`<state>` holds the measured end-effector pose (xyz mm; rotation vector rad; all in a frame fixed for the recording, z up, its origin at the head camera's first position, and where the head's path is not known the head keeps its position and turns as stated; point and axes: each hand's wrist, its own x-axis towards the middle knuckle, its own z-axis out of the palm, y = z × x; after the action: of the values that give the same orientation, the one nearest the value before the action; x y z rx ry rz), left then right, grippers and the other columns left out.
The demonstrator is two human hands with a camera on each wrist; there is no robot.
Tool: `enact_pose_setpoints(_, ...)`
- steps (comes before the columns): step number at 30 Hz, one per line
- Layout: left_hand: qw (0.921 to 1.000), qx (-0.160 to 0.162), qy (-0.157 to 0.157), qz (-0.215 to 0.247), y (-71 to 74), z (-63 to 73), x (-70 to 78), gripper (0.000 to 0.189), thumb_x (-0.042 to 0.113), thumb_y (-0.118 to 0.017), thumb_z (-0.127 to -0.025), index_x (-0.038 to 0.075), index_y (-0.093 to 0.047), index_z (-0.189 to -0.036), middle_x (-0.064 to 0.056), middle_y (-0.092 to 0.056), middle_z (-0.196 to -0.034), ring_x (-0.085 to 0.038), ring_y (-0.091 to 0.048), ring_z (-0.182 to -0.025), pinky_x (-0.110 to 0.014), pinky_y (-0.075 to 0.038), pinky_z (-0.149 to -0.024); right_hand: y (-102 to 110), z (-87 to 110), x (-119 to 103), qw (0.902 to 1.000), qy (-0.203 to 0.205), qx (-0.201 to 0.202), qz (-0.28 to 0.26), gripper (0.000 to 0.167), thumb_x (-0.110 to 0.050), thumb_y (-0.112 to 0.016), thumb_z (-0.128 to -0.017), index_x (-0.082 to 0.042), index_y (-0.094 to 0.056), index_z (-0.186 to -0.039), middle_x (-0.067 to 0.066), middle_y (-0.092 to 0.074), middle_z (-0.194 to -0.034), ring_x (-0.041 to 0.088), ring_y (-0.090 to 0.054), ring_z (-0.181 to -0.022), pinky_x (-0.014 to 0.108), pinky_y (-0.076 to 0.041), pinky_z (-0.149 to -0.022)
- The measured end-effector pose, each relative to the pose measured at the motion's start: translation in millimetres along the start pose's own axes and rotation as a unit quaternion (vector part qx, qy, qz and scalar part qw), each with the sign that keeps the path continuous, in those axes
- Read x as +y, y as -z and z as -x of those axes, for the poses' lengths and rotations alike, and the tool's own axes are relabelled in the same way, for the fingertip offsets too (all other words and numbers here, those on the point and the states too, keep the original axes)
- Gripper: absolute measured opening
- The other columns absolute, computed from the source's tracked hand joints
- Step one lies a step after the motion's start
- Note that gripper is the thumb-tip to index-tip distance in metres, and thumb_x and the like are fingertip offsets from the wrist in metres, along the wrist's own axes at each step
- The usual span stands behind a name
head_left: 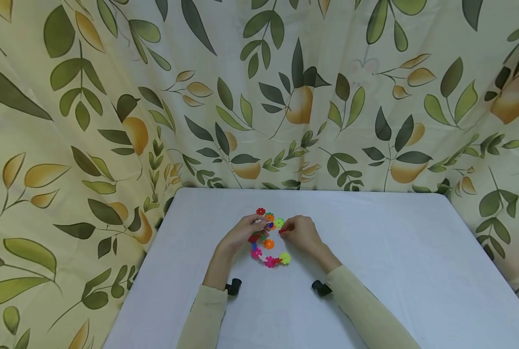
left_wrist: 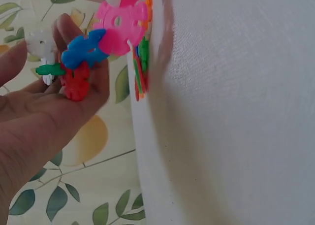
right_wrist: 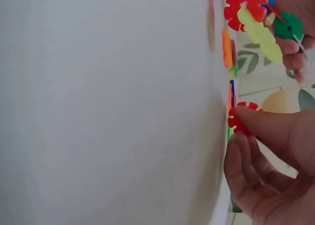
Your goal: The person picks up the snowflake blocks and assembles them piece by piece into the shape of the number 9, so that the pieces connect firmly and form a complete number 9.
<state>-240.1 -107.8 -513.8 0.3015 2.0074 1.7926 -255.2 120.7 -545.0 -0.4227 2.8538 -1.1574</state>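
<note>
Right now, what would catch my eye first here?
Probably the chain of bright flower-shaped pieces held in the left hand over the white table. The right hand pinches a red piece nearby. Behind the table hangs a curtain patterned with leaves and orange fruit.

Head view: moderately bright, even, diffuse light; the curtain (head_left: 294,104) reads warm, the table (head_left: 395,252) cool white. A soft shadow lies beside the right sleeve (head_left: 368,305), lower right of centre. The discs (head_left: 269,244) appear small, fine detail lost. Left wrist view: dimmer, greyish; a broad, soft-edged shadow runs down the table from upper centre. Right wrist view: dim, flat grey; table shading deepens toward the right; discs at upper right are slightly soft. Light direction cannot be determined.
</note>
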Motion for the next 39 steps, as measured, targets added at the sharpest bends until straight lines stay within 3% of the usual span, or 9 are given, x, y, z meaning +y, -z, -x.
enact_pose_setpoints(4,1.0,-0.004,-0.006,-0.001,1.1,-1.1,-2.5,0.039,0.018,-0.047,-0.112,-0.012,-0.056,-0.136,-0.034,-0.061,-0.123,-0.04,-0.064,-0.108,-0.035,-0.049,-0.096,3.4,3.0,0.4,0.9986,-0.01,0.011,-0.05,0.007,-0.016,-0.082,-0.091,-0.01,-0.082,-0.096,-0.003,-0.076,-0.085,0.016,-0.066,-0.079,0.033,-0.056,-0.071)
enact_pose_setpoints(7,1.0,-0.008,-0.003,0.001,1.6,-3.3,-4.8,0.04,0.019,-0.046,-0.112,-0.013,-0.055,-0.135,-0.031,-0.062,-0.121,-0.04,-0.064,-0.107,-0.032,-0.05,-0.092,8.0,4.7,-2.6,0.9924,-0.016,0.018,-0.121,0.012,-0.017,-0.079,-0.095,-0.008,-0.082,-0.103,0.002,-0.078,-0.089,0.017,-0.072,-0.076,0.03,-0.059,-0.069)
enact_pose_setpoints(12,0.9999,-0.013,0.006,0.006,1.2,-5.8,-6.2,0.041,0.02,-0.047,-0.112,-0.013,-0.057,-0.133,-0.033,-0.061,-0.122,-0.04,-0.063,-0.107,-0.032,-0.048,-0.092,18.8,7.0,-13.6,0.9642,-0.021,0.015,-0.264,0.019,-0.014,-0.077,-0.096,0.0,-0.079,-0.11,0.015,-0.078,-0.099,0.025,-0.078,-0.079,0.037,-0.063,-0.074)
enact_pose_setpoints(15,0.9999,-0.016,0.002,0.005,0.1,-6.9,-6.0,0.04,0.02,-0.048,-0.112,-0.013,-0.059,-0.132,-0.033,-0.061,-0.121,-0.034,-0.063,-0.102,-0.033,-0.047,-0.093,24.8,8.4,-20.5,0.9517,-0.025,0.011,-0.306,0.022,-0.014,-0.077,-0.096,0.002,-0.077,-0.111,0.019,-0.077,-0.102,0.029,-0.078,-0.08,0.04,-0.062,-0.075)
enact_pose_setpoints(20,0.9997,-0.019,-0.007,0.011,-2.6,-8.5,-5.8,0.04,0.019,-0.048,-0.111,-0.014,-0.058,-0.131,-0.028,-0.064,-0.116,-0.024,-0.063,-0.095,-0.033,-0.049,-0.092,29.0,9.5,-24.7,0.9532,-0.031,0.013,-0.3,0.025,-0.015,-0.077,-0.097,0.003,-0.076,-0.113,0.022,-0.077,-0.099,0.031,-0.078,-0.079,0.037,-0.062,-0.074)
enact_pose_setpoints(27,0.9995,-0.02,0.014,0.018,-5.9,-8.4,-3.9,0.04,0.023,-0.049,-0.111,-0.01,-0.057,-0.133,-0.024,-0.062,-0.114,-0.027,-0.06,-0.1,-0.035,-0.047,-0.094,30.8,10.0,-24.1,0.9566,-0.045,0.011,-0.288,0.023,-0.011,-0.075,-0.097,0.005,-0.075,-0.114,0.022,-0.077,-0.097,0.038,-0.077,-0.082,0.041,-0.062,-0.076)
enact_pose_setpoints(32,0.9993,-0.035,0.013,0.008,-7.1,-8.4,-3.7,0.038,0.021,-0.047,-0.111,-0.008,-0.058,-0.133,-0.025,-0.057,-0.111,-0.027,-0.056,-0.098,-0.035,-0.045,-0.091,31.2,11.9,-24.6,0.9591,-0.034,0.011,-0.281,0.02,-0.011,-0.078,-0.095,0.002,-0.078,-0.11,0.019,-0.078,-0.098,0.034,-0.077,-0.078,0.037,-0.063,-0.072)
enact_pose_setpoints(35,0.9987,-0.049,0.008,-0.006,-7.8,-8.4,-3.5,0.038,0.021,-0.045,-0.112,-0.008,-0.058,-0.132,-0.018,-0.056,-0.105,-0.023,-0.054,-0.093,-0.033,-0.045,-0.087,31.6,13.1,-25.8,0.9622,-0.02,0.009,-0.272,0.017,-0.01,-0.078,-0.095,0.0,-0.079,-0.108,0.016,-0.078,-0.097,0.03,-0.077,-0.075,0.038,-0.063,-0.071)
enact_pose_setpoints(39,0.9977,-0.066,0.004,-0.012,-9.1,-7.1,-1.6,0.035,0.02,-0.044,-0.112,-0.01,-0.055,-0.126,-0.008,-0.053,-0.095,-0.021,-0.051,-0.087,-0.031,-0.043,-0.081,30.3,14.3,-27.2,0.9633,-0.005,0.013,-0.268,0.013,-0.005,-0.078,-0.094,0.0,-0.08,-0.105,0.015,-0.078,-0.093,0.028,-0.076,-0.071,0.048,-0.062,-0.072)
